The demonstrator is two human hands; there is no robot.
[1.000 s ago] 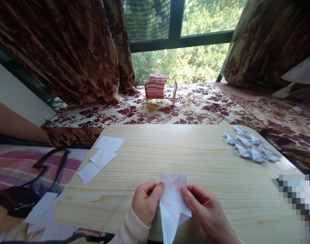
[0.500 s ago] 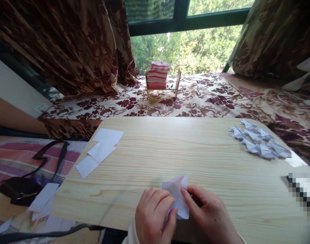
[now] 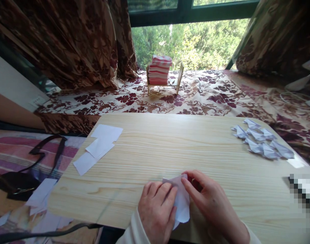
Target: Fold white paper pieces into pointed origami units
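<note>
A partly folded sheet of white paper (image 3: 181, 203) is between my hands, near the front edge of the wooden table. My left hand (image 3: 157, 206) lies over its left side with the fingers bent, hiding part of the sheet. At the top right corner, my right hand (image 3: 208, 196) pinches the paper between thumb and index finger. Both hands are closed on the same sheet. Its lower edge hangs loose toward me.
Several folded paper pieces (image 3: 264, 139) are grouped at the table's right. Flat white sheets (image 3: 97, 145) overlap at the left. A pixelated dark-edged object (image 3: 305, 193) lies at the right edge. Beyond the table, a small rack (image 3: 179, 79) holds pink striped cloths (image 3: 160, 70).
My right hand has moved up to the sheet's upper corner. My left hand has spread further over the left side. The view has shifted slightly.
</note>
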